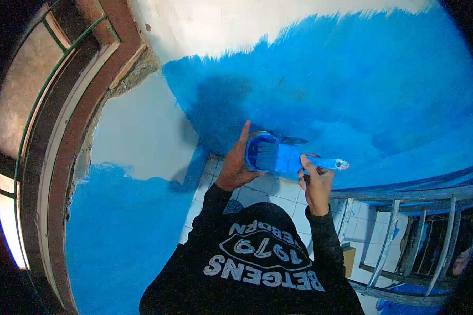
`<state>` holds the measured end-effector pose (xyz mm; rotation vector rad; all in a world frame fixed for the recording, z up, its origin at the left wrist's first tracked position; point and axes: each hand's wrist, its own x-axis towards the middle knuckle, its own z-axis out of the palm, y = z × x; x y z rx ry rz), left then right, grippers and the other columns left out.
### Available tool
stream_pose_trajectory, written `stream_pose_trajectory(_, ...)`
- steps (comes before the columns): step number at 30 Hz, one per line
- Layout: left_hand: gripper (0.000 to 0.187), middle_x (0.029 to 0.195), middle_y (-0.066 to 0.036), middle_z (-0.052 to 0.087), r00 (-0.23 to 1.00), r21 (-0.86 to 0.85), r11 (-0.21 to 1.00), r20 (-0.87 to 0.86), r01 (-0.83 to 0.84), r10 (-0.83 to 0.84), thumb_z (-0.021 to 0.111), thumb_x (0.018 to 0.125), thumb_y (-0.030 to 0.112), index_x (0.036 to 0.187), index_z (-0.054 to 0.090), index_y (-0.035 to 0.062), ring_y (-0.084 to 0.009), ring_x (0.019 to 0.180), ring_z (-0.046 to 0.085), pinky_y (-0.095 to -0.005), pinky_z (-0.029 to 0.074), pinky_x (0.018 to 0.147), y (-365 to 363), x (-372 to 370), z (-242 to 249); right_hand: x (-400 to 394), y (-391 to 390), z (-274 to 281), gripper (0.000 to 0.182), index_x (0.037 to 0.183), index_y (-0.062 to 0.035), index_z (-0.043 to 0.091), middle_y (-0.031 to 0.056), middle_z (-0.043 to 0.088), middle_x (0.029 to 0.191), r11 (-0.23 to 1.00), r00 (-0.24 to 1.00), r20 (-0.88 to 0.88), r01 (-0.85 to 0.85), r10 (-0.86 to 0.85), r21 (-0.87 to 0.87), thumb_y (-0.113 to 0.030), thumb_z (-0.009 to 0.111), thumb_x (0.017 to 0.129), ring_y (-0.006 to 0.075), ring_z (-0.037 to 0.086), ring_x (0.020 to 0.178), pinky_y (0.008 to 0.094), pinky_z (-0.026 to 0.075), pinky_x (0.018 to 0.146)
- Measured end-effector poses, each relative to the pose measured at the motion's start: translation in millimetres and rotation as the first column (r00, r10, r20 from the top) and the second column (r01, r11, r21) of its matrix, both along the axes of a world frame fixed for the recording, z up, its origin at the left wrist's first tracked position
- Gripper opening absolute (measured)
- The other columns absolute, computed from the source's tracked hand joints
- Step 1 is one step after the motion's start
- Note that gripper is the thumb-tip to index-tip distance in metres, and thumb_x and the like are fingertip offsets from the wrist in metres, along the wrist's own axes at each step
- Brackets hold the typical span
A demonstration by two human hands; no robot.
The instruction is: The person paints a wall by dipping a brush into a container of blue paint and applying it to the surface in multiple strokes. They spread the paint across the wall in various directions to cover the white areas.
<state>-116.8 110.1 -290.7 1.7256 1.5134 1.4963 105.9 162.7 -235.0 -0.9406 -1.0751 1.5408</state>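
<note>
A small paint container (250, 152), blue inside and out, is held by my left hand (236, 165), whose fingers wrap its side with one finger pointing up. The handle of a wide paintbrush (294, 158) is pinched in my right hand (316, 184). Its blue-coated bristles lie at the container's opening; whether they touch the paint inside cannot be made out. Behind both hands is a wall (310, 79) with fresh blue paint, streaky along its upper edge.
At the left stands a brown window frame (84, 94) with green bars. A ladder (391, 231) lies across the lower right, near a cardboard-coloured box (349, 261). White floor tiles (194, 202) show below the hands. Unpainted wall (136, 126) borders the blue.
</note>
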Motion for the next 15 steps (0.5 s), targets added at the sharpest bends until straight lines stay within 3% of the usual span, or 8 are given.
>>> stream_pose_trajectory(2, 0.143, 0.142, -0.016, 0.059, 1.0, 0.009, 1.0, -0.023, -0.021, 0.021, 0.096, 0.061, 0.041, 0.164, 0.001, 0.0092, -0.0346, 0.128, 0.061, -0.0452, 0.049, 0.107, 2.3, -2.4, -7.6, 4.8, 2.5, -0.9, 0.021, 0.104, -0.0003, 0.064, 0.0075, 0.066, 0.081, 0.999, 1.0, 0.006, 0.022, -0.022, -0.023, -0.008, 0.078, 0.089, 0.0102, 0.058, 0.057, 0.0242, 0.035, 0.04)
stream_pose_trajectory(3, 0.143, 0.142, -0.016, 0.059, 1.0, 0.01, 1.0, -0.022, -0.02, 0.021, 0.096, 0.061, 0.041, 0.164, 0.001, 0.0092, -0.0346, 0.128, 0.061, -0.0452, 0.049, 0.107, 1.2, -1.1, -5.5, 7.3, 2.8, 0.9, 0.021, 0.106, 0.0001, 0.067, 0.0063, 0.066, 0.076, 0.998, 0.987, 0.16, -0.01, -0.002, 0.069, -0.009, 0.077, 0.09, 0.0111, 0.059, 0.057, 0.0266, 0.041, 0.044)
stream_pose_trajectory(5, 0.142, 0.144, -0.017, 0.057, 1.0, -0.037, 0.999, 0.01, 0.011, -0.011, 0.096, 0.061, 0.038, 0.163, 0.004, 0.0038, -0.0407, 0.132, 0.054, -0.0468, 0.041, 0.113, -2.2, -0.4, -0.4, 8.1, 5.4, 3.9, 0.021, 0.108, 0.0005, 0.07, 0.0051, 0.065, 0.072, 0.987, 0.952, 0.308, -0.053, 0.004, 0.152, -0.01, 0.077, 0.091, 0.0121, 0.059, 0.057, 0.029, 0.047, 0.049)
stream_pose_trajectory(6, 0.142, 0.144, -0.017, 0.057, 1.0, -0.039, 0.999, 0.006, 0.013, -0.013, 0.096, 0.061, 0.038, 0.163, 0.004, 0.0038, -0.0407, 0.132, 0.054, -0.0468, 0.041, 0.113, -2.3, -0.3, 0.9, 5.6, 11.0, 6.3, 0.026, 0.112, -0.0014, 0.07, 0.0061, 0.067, 0.077, 0.86, 0.903, 0.429, -0.209, -0.012, 0.465, -0.009, 0.078, 0.089, 0.0158, 0.063, 0.063, 0.0311, 0.051, 0.057)
stream_pose_trajectory(7, 0.143, 0.143, -0.017, 0.057, 0.998, -0.063, 0.998, 0.049, 0.031, -0.028, 0.097, 0.06, 0.038, 0.163, 0.004, 0.0043, -0.0403, 0.131, 0.055, -0.047, 0.042, 0.112, -2.7, 0.5, 1.8, 3.5, 15.3, 9.0, 0.033, 0.117, -0.0034, 0.07, 0.0071, 0.068, 0.081, 0.618, 0.844, 0.531, -0.378, -0.075, 0.689, -0.008, 0.08, 0.086, 0.0194, 0.067, 0.07, 0.0332, 0.055, 0.065)
stream_pose_trajectory(8, 0.145, 0.143, -0.017, 0.058, 0.995, -0.085, 0.995, 0.092, 0.05, -0.042, 0.098, 0.059, 0.037, 0.163, 0.003, 0.0048, -0.0398, 0.131, 0.056, -0.0473, 0.043, 0.112, -3.2, 1.5, 2.4, 2.2, 16.3, 13.7, 0.033, 0.117, -0.0034, 0.07, 0.0071, 0.068, 0.081, 0.621, 0.845, 0.529, -0.375, -0.077, 0.688, -0.008, 0.08, 0.086, 0.0194, 0.067, 0.07, 0.0332, 0.055, 0.065)
stream_pose_trajectory(11, 0.146, 0.14, -0.019, 0.059, 0.998, -0.135, 0.989, 0.046, 0.056, -0.05, 0.099, 0.058, 0.035, 0.164, 0.002, 0.0063, -0.0385, 0.13, 0.057, -0.0477, 0.044, 0.111, -8.1, 1.5, 4.6, -0.5, 24.6, 25.7, 0.061, 0.133, -0.0154, 0.066, 0.0085, 0.067, 0.112, 0.285, 0.72, 0.693, -0.658, -0.034, 0.697, -0.002, 0.073, 0.074, 0.0287, 0.068, 0.097, 0.0394, 0.058, 0.076)
stream_pose_trajectory(15, 0.148, 0.138, -0.02, 0.06, 0.997, -0.082, 0.996, 0.077, 0.023, -0.016, 0.099, 0.057, 0.034, 0.164, 0.0, 0.0081, -0.0378, 0.129, 0.058, -0.0475, 0.045, 0.11, -10.2, -0.7, -1.8, 4.6, 16.8, 28.0, 0.066, 0.138, -0.018, 0.063, 0.0075, 0.067, 0.113, 0.211, 0.588, 0.792, -0.763, -0.167, 0.611, -0.001, 0.068, 0.074, 0.0258, 0.067, 0.101, 0.0384, 0.059, 0.076)
